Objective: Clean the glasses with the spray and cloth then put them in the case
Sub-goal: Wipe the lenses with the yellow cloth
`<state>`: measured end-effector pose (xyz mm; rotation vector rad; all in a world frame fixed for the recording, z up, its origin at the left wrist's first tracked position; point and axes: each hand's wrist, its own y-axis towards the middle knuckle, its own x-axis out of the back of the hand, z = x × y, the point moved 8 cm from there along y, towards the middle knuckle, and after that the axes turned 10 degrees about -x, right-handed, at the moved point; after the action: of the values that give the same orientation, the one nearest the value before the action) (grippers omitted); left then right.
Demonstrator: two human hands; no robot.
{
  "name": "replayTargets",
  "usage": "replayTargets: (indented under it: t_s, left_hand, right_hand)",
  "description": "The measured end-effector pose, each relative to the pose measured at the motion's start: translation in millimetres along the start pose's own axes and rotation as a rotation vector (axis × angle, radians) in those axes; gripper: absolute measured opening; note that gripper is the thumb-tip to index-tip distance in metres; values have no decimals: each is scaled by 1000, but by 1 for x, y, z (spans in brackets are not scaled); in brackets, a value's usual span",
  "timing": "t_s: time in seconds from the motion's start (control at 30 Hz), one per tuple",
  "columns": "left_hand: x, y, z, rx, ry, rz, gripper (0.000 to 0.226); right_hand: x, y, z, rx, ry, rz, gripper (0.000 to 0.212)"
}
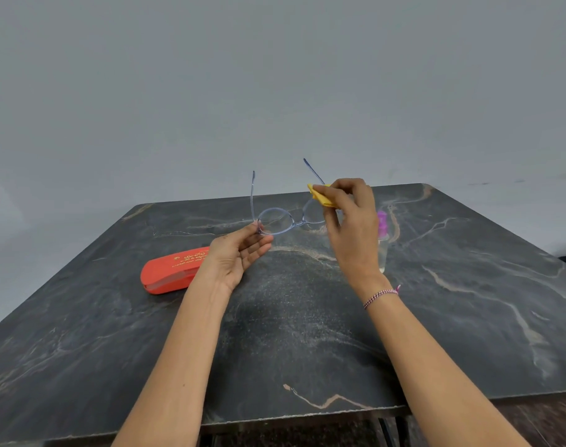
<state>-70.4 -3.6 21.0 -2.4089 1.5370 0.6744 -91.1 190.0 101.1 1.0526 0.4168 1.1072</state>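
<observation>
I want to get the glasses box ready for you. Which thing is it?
Look at the dark marbled table. On its left side, beside the left hand, lies the case. It is the only orange-red thing there, long and rounded, with gold writing on top.

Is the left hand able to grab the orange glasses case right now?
Probably yes: the closed orange glasses case lies right beside the left hand, nothing between, though that hand pinches the clear blue-framed glasses, so it must let go first.
</observation>
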Motion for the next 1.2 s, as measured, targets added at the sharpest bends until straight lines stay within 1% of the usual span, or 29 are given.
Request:
replayTargets:
  t_s: [0.13,0.2,0.27,0.33,0.43,0.6,0.67,0.8,0.87,0.97,1.03,1.13,1.2]
  left_hand:
    - [-2,-2,1,-5,0,-4,10]
    - [-2,-2,1,-9,0,-17,10]
    - [-2,-3,2,-7,-3,-29,11]
    - [-3,-4,3,3,-16,-37,11]
    - [-3,-5,4,11,-49,-48,10]
    - [-2,-4,1,-10,-70,-69,10]
    - [-1,-4,1,-5,-40,-71,11]
    - [-3,-3,3,12,39,-55,12]
    - [-4,-4,4,14,43,-54,12]
    - [-1,-2,3,1,28,-89,12]
    - [1,-1,3,-14,31,-105,12]
    - [-2,-1,2,-22,67,-85,11]
    - [-3,-1,2,-22,77,-78,11]
  right_hand:
    - [0,-4,10,62,-5,-31,26]
    - [-3,-7,15,83,31,-17,21]
    - [-11,-13,21,113,66,45,17]
    - [-23,-20,25,134,70,118,18]
    - [-35,-26,26,148,50,187,22]
    - [-50,-35,30,187,-25,287,18]
    - [-50,-34,29,184,-41,267,21]
    - [-41,-25,21,120,-23,171,20]
    - [-43,-26,23,149,-34,188,21]
    - [-54,-36,32,247,-59,294,24]
    - [-56,-37,33,273,-77,312,25]
    - [-45,-26,21,185,-36,207,27]
    - [-41,-23,17,160,-43,171,29]
